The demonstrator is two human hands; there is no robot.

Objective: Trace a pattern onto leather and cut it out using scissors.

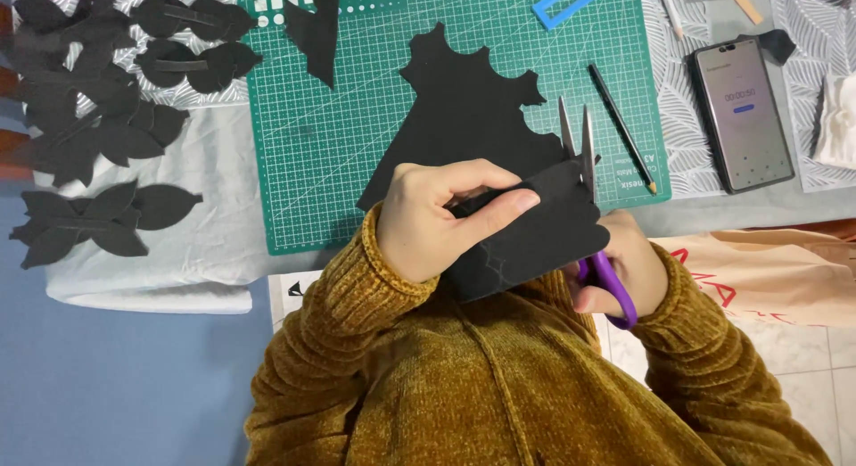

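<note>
Gripping a black felt piece point(535, 239) between thumb and fingers, the left hand point(428, 221) holds it above the edge of a green cutting mat point(303, 154), while the right hand point(624, 270) clasps purple-handled scissors point(593, 207) (blades parted at its wavy edge). Finished black cutouts point(98, 136) lie at left.

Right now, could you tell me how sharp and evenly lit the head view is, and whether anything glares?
In the head view, light is soft and even, shadows faint; the black felt sheet in the left hand loses detail in darkness; the purple-handled scissors are sharp; the smartphone's screen shows slight sheen.
</note>
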